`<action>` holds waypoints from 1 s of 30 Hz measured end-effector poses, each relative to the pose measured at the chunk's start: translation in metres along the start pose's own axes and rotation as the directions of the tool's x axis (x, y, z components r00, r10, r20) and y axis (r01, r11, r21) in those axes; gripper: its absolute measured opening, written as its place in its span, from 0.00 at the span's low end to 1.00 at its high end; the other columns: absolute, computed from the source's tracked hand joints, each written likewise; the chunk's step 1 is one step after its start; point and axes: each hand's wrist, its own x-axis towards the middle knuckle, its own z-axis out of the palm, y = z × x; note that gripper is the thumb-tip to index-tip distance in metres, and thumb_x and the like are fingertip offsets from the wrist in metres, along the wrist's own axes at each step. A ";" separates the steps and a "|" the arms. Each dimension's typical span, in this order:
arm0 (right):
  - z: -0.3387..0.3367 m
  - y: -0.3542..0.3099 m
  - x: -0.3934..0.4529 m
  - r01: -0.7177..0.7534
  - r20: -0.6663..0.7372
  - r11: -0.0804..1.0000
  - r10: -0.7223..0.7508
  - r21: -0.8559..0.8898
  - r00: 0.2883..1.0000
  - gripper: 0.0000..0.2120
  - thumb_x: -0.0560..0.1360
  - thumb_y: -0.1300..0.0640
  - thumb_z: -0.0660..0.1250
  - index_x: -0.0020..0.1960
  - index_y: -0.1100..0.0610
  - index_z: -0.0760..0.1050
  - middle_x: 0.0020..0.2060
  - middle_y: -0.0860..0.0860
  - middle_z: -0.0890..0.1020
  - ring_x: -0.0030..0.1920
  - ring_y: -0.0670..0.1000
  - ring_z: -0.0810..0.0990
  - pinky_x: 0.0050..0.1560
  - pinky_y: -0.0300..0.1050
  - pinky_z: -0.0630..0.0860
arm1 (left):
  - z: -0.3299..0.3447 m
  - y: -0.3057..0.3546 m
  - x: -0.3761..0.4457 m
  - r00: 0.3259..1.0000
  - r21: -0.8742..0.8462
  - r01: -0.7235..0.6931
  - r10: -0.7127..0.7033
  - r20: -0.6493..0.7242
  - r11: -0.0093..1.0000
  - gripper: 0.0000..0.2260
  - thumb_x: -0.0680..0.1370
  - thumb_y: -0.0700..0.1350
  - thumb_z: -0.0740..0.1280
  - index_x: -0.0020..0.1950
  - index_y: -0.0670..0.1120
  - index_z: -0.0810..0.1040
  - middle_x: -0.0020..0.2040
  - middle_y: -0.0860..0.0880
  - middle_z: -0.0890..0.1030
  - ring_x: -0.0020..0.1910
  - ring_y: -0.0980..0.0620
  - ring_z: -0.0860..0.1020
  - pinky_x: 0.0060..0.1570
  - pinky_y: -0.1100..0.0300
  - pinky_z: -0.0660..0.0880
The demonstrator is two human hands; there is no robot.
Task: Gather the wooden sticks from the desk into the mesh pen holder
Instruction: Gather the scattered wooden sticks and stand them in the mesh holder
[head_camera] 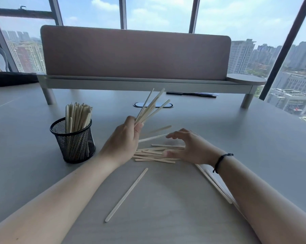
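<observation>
Left hand (125, 136) grips a small fan of wooden sticks (151, 106); right hand (189, 147) is open over the pile (154, 154).

More sticks lie flat on the grey surface (219, 120), to the right of the black cup (73, 140), and two or three lie nearer the person. The cup is wire mesh, round, and already packed with standing sticks. The sticks look thin, flat, smooth and very light. They seem stiff, but could snap if bent. Pinch them near one end, so the other ends slide into the cup.

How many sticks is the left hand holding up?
About 4 wooden sticks fan up and away from the left hand, to the right of the mesh pen holder; more may be hidden behind these or inside the fist.
</observation>
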 end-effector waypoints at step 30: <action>0.026 -0.028 0.027 0.204 -0.042 0.949 -0.220 -0.240 0.975 0.20 0.74 0.32 0.64 0.45 0.48 0.68 0.41 0.43 0.70 0.47 0.50 0.71 0.51 0.48 0.68 | -0.008 0.003 0.003 1.000 -0.421 0.011 -0.014 -0.006 0.907 0.27 0.68 0.66 0.71 0.29 0.47 0.63 0.23 0.56 0.62 0.25 0.57 0.61 0.28 0.66 0.60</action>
